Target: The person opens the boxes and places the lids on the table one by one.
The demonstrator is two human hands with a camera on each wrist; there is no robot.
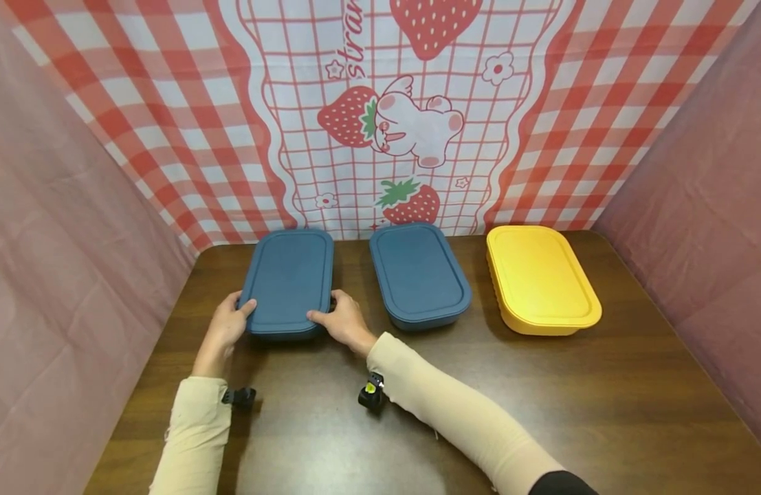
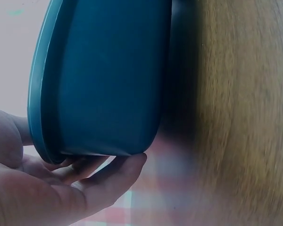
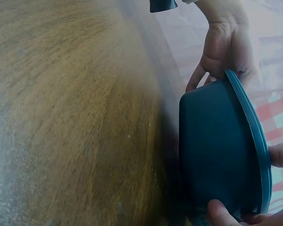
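A lidded blue storage box (image 1: 290,278) is held between both hands at the left end of the table. At its left side, the left hand (image 1: 227,324) grips the near corner, thumb on top of the lid. Opposite it, the right hand (image 1: 344,322) holds the right side, its thumb likewise over the lid's edge. The left wrist view has the left hand's fingers (image 2: 115,186) spread along the box's wall (image 2: 108,80). In the right wrist view the box (image 3: 217,136) shows its deep end wall, close over the tabletop with a dark shadow beside it.
A second blue lidded box (image 1: 420,271) stands right of the held one, and a yellow lidded box (image 1: 544,278) farther right. All are on a brown wooden table (image 1: 479,392). A checkered strawberry cloth (image 1: 188,124) hangs behind; pink cloths (image 1: 696,158) flank both sides.
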